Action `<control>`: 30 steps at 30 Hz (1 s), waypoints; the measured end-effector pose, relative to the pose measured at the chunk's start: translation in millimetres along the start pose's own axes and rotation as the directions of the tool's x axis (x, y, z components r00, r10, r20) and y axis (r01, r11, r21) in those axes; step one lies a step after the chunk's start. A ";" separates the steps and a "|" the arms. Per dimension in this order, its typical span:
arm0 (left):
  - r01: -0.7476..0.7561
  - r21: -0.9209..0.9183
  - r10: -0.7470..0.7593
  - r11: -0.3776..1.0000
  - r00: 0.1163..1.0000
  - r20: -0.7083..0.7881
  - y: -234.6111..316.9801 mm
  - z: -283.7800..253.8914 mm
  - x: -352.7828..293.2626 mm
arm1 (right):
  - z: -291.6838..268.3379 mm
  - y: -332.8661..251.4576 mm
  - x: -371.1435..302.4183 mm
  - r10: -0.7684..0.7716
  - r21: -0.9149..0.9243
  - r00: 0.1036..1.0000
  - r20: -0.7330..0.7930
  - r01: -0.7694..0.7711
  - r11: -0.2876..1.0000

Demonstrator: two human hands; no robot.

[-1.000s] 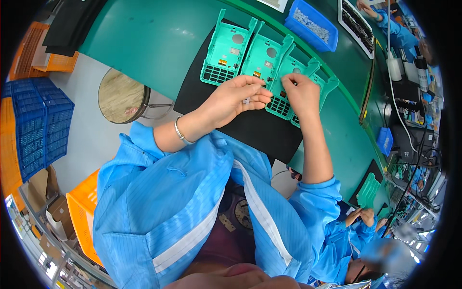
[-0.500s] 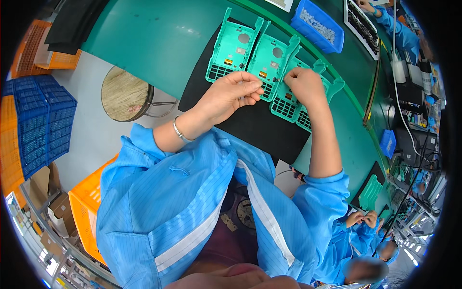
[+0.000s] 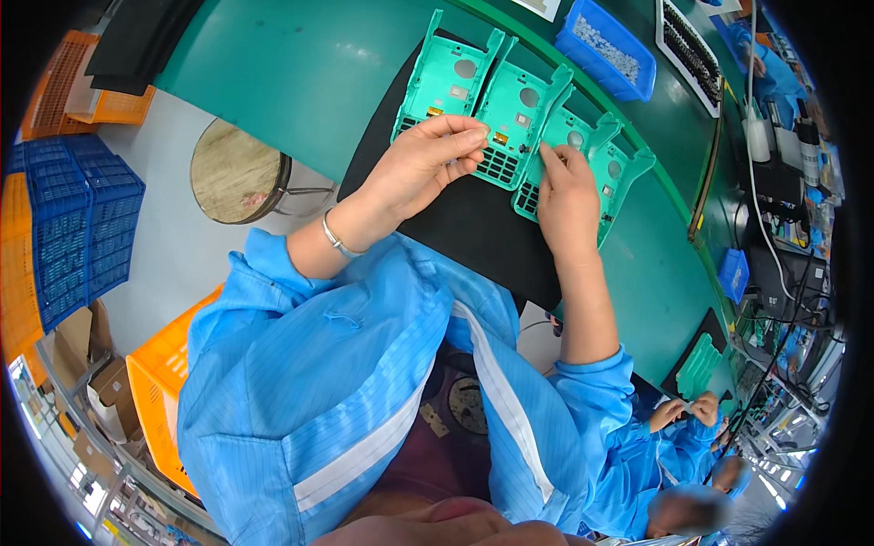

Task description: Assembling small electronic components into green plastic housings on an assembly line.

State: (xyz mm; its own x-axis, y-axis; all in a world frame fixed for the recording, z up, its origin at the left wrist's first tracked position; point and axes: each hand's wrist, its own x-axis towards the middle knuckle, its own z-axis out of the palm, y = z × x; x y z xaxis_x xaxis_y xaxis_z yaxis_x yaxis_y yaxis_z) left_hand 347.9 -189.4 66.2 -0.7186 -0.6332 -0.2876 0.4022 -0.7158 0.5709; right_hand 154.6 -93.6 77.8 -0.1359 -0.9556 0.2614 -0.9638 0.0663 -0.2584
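Angles right hand [image 3: 566, 187] further inward than in the earlier head view, curling fingers over the third green housing [image 3: 559, 126]; cannot tell whether gripping. Pinches left hand [image 3: 430, 164] closed, hiding any contents, with second green housing [image 3: 512, 105] just rightward.

Round stool [image 3: 232, 173], wood-look top, dark rim, metal tubing showing, on pale floor [image 3: 168, 205]. Left of stool, blue latticed crates [image 3: 68, 227] standing in stacks. Beyond stool, toward left, black sheets [image 3: 137, 45] and orange crates [image 3: 123, 107]. This side of stool, large orange bin [image 3: 159, 364]; farther left, cardboard boxes [image 3: 116, 396]. Well right of stool, white cable [image 3: 753, 136] and small blue container [image 3: 733, 273], both far off.
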 end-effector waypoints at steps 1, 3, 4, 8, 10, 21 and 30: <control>-0.003 -0.014 0.003 1.000 1.000 0.007 -0.1 0.7 0.4 | 0.2 -3.6 -0.5 0.003 0.006 1.000 0.001 -0.003 1.000; -0.005 -0.023 0.005 1.000 1.000 0.012 0.6 1.6 -0.8 | -2.3 -12.4 0.5 -0.064 -0.198 0.998 0.001 0.063 0.978; 0.010 -0.040 -0.010 0.999 1.000 0.008 1.4 3.1 -1.6 | -2.6 -14.8 0.9 -0.065 -0.196 0.998 -0.003 0.063 0.979; 0.031 -0.088 -0.032 0.996 0.999 -0.006 5.1 6.5 -4.6 | -3.1 -13.6 2.3 -0.059 -0.245 0.997 0.041 0.068 0.967; 0.021 -0.099 -0.021 0.995 1.000 0.007 7.5 6.3 -7.2 | -9.1 -7.8 4.8 -0.061 -0.195 0.998 0.029 0.065 0.979; 0.022 -0.080 -0.020 0.997 0.999 0.025 5.8 1.7 -12.4 | -27.2 -64.1 20.3 0.267 0.746 0.933 0.241 -0.354 0.564; -0.048 -0.156 0.057 0.987 0.997 0.056 -2.9 2.7 -11.8 | -27.6 -69.3 35.3 0.233 0.687 0.941 0.245 -0.338 0.643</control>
State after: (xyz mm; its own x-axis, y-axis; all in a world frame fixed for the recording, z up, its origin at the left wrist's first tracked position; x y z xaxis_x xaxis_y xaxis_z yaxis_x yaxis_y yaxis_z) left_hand 353.7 -179.0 70.0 -0.7251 -0.6557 -0.2106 0.5197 -0.7216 0.4575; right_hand 210.2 -124.0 130.6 -0.2961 -0.9542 -0.0423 -0.4160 0.1686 -0.8936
